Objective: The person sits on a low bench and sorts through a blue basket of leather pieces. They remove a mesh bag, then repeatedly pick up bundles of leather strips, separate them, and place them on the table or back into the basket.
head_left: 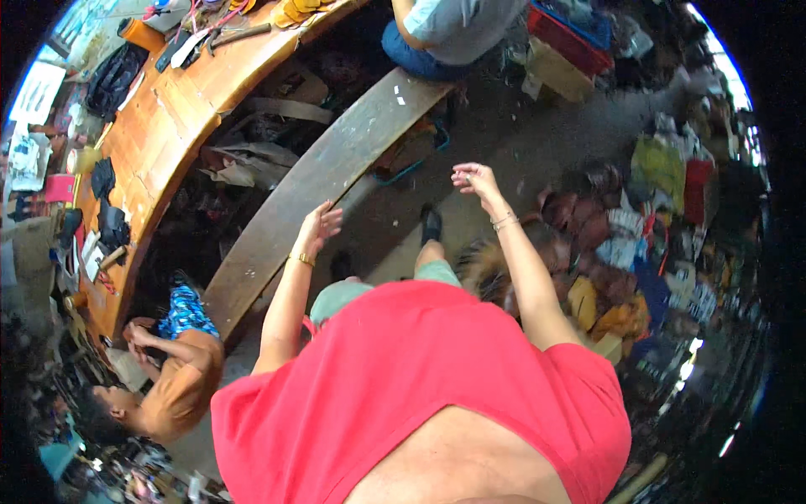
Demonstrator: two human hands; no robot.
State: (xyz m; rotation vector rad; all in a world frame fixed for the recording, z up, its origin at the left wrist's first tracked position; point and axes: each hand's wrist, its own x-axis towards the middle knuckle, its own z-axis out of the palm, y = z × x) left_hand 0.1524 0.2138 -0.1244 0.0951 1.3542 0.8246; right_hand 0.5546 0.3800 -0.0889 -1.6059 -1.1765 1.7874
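My left hand (321, 227), with a gold watch (301, 259) on its wrist, hangs over the edge of the long dark wooden bench (332, 164). Its fingers are stretched out and nothing is in them. Farther right, my right hand (477, 181) is raised above the grey floor (504, 139). Thin bracelets (505, 221) circle that wrist. Its fingers are loosely bent and apart, and I see nothing held. Neither hand touches anything. One dark shoe (431, 223) of mine shows on the floor between the arms.
A wooden worktable (172, 109) curves along the left, bearing a hammer (239, 35) and other tools. One person (180, 382) sits at its near end; another (457, 38) sits on the bench's far end. Piled leather pieces and cloth (604, 252) cover the right side, near a red crate (571, 38).
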